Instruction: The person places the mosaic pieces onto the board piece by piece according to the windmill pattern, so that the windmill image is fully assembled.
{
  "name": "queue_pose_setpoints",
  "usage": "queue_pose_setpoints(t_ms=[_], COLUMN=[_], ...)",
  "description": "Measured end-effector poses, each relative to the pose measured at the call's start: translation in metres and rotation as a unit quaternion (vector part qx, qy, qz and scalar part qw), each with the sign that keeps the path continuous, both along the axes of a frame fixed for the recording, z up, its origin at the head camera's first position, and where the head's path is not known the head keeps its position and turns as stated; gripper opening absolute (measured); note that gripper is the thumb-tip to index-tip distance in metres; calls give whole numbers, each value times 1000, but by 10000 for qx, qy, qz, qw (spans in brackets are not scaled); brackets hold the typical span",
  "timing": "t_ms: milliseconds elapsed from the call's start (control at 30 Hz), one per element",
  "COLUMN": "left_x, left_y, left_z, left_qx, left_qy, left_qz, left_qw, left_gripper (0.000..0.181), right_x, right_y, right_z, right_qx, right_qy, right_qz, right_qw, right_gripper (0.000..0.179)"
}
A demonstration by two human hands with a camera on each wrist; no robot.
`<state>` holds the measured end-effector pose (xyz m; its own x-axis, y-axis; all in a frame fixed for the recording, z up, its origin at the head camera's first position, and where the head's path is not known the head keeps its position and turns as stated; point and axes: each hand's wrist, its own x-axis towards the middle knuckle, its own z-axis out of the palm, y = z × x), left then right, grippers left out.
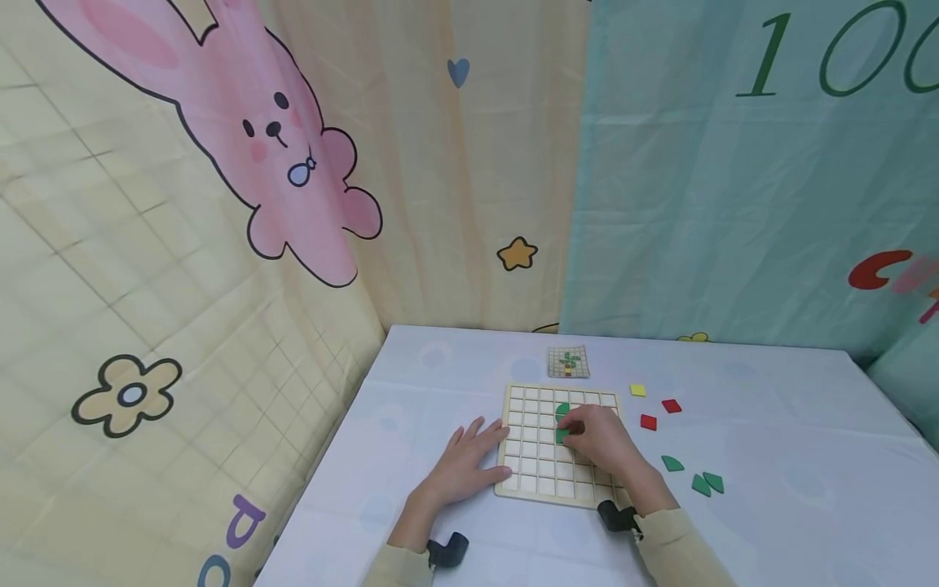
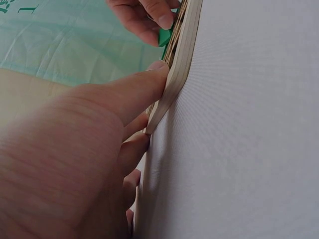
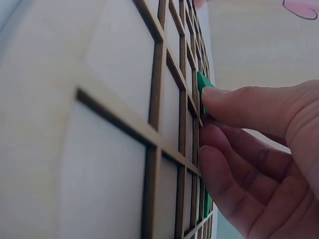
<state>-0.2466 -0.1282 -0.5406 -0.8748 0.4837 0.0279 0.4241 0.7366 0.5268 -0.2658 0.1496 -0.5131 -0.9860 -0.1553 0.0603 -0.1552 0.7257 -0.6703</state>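
A square wooden grid board with white cells lies on the table. My left hand rests at its left edge, fingers spread, thumb on the rim. Over the upper middle of the grid, my right hand pinches a green tile, which stands tilted against the cells beside the thumb. A second green tile, with a rounded corner, lies in the grid just beyond the fingers. The right hand covers the cells under it.
Behind the board lies a small pattern card. To the right are a yellow square, red squares and several loose green pieces. Printed curtains hang behind the white table.
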Motion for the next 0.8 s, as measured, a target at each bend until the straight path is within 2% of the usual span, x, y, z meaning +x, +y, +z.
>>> queue_pose_setpoints(t_ms=[467, 800], left_x=[0, 0], left_y=[0, 0], left_z=[-1, 0], left_qx=[12, 37], left_qy=[29, 32], left_qz=[-35, -30], left_qw=[10000, 10000], left_gripper=[71, 71], right_x=[3, 1], right_y=[-2, -4], right_z=[-1, 2], right_qx=[341, 387], right_qy=[260, 199], right_qz=[35, -31], right_qw=[9991, 9990], right_gripper=[17, 16])
